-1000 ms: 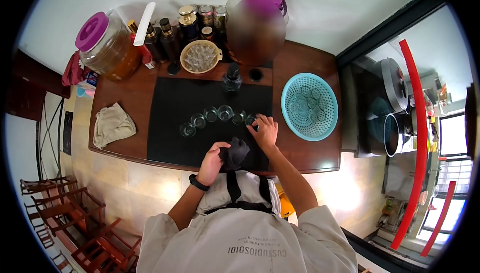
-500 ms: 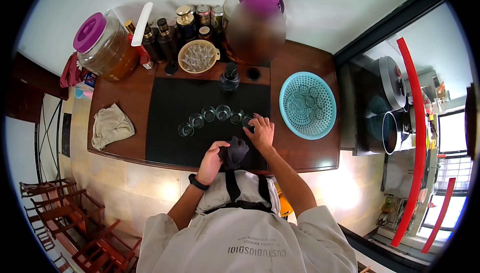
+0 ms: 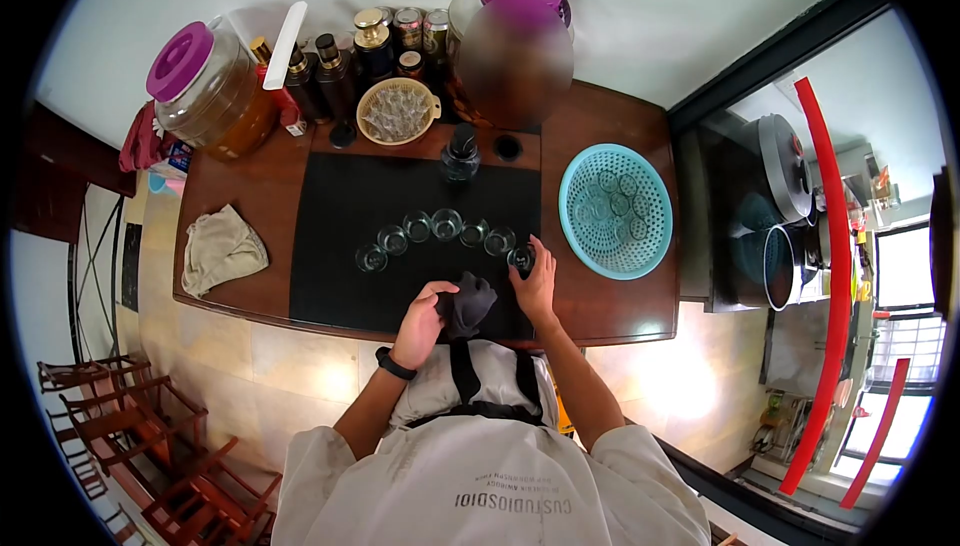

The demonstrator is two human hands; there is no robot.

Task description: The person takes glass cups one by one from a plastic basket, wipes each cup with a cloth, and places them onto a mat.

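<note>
My left hand [image 3: 420, 326] is closed on a bunched dark grey cloth [image 3: 470, 304] near the front edge of the table. At the right end of a curved row, the fingers of my right hand [image 3: 535, 281] are around a small clear glass [image 3: 520, 259], which appears to rest on the black mat [image 3: 330, 206]. Several similar glasses make up the rest of the arc, from the leftmost glass [image 3: 371, 258] past the middle glass [image 3: 446, 224] to the glass [image 3: 499, 240] beside my right fingers.
On the right stands a turquoise colander [image 3: 568, 211] with several glasses inside. A dark bottle [image 3: 460, 153] is behind the row. Further back are a small basket [image 3: 432, 106] of wrapped items and a purple-lidded jar [image 3: 225, 96]. A beige cloth [image 3: 223, 251] lies left.
My right hand has moved right and slightly toward me, now with a glass at the row's end. The neighbouring glass shows more fully. My left hand and the grey cloth stay nearly still.
</note>
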